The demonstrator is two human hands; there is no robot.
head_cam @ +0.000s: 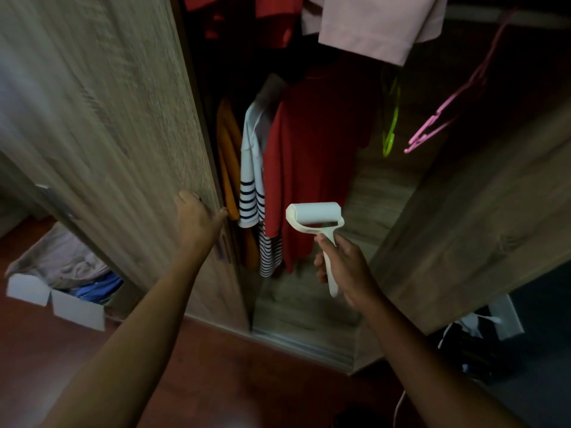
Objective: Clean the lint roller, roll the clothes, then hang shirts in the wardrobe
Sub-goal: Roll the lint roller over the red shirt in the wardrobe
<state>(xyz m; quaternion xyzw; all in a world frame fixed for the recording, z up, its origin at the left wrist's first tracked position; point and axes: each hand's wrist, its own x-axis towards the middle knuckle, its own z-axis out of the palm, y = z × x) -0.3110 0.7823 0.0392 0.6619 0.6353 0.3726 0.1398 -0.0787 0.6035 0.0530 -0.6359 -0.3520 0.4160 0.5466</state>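
My right hand (344,267) grips the handle of a white lint roller (313,215), its roll held upright in front of the open wardrobe. Inside hang a red shirt (312,168), a white shirt with navy stripes (253,180) and an orange garment (227,156), side by side. My left hand (197,219) rests on the edge of the left wooden wardrobe door (108,118), fingers curled at its rim near the orange garment. A pink garment (374,23) hangs at the top.
Empty green hanger (390,118) and pink hanger (438,122) hang to the right inside. The right door (482,211) stands open. A white box of folded clothes (61,285) sits on the red-brown floor at the left. Dark items lie low right.
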